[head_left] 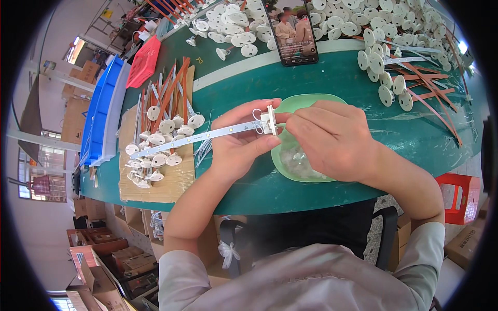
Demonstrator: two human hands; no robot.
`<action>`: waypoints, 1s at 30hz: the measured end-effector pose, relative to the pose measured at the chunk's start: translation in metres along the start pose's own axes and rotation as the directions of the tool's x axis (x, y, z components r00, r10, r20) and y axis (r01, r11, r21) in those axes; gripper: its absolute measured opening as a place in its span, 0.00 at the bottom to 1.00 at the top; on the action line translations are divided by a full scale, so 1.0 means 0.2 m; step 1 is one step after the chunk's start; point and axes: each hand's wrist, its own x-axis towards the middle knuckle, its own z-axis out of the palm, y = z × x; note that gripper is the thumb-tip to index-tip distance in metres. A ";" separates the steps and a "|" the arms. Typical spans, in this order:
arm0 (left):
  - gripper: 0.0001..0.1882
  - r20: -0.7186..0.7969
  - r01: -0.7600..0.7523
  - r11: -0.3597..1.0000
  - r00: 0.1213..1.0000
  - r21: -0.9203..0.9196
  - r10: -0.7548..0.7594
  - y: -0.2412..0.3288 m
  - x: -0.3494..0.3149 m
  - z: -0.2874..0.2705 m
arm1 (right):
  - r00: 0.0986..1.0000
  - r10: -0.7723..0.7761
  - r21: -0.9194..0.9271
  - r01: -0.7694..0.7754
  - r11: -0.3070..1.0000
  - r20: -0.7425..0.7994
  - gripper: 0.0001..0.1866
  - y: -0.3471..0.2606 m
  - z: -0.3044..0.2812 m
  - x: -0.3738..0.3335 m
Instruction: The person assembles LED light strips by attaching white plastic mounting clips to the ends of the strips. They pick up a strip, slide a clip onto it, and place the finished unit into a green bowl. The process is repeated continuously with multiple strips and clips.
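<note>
My left hand (233, 150) is closed around a white round end cap (272, 122), holding it on edge between thumb and fingers. From the cap a white LED strip (197, 138) runs out to the left, with thin white wires looping at the joint. My right hand (334, 137) is pinched close against the cap's outer face; whatever sits between its fingertips is hidden. Below the right hand stands a light green bowl (282, 168) with small clear pieces (300, 161) in it, partly covered by the hand.
Finished-looking strips with white caps (161, 132) lie on a cardboard sheet (179, 193) at left. A blue tray (101, 114) and a red basket (143, 62) stand beyond. A phone (291, 33) leans at the back among heaped capped strips (358, 18). More strips (386, 72) lie at right.
</note>
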 end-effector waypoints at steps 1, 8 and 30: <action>0.30 -0.007 0.016 1.000 1.000 0.000 -0.016 0.00 0.00 0.00 | 1.000 -0.007 -0.003 0.007 1.000 -0.003 0.16 0.00 0.00 0.00; 0.31 0.011 -0.014 1.000 1.000 -0.001 0.014 0.00 0.00 -0.01 | 0.999 -0.029 -0.012 0.029 1.000 0.016 0.16 -0.03 -0.01 0.00; 0.25 0.049 0.007 0.914 0.999 -0.405 0.014 -0.06 -0.04 0.03 | 0.960 0.271 0.398 -0.223 0.890 -0.068 0.08 -0.09 0.03 0.01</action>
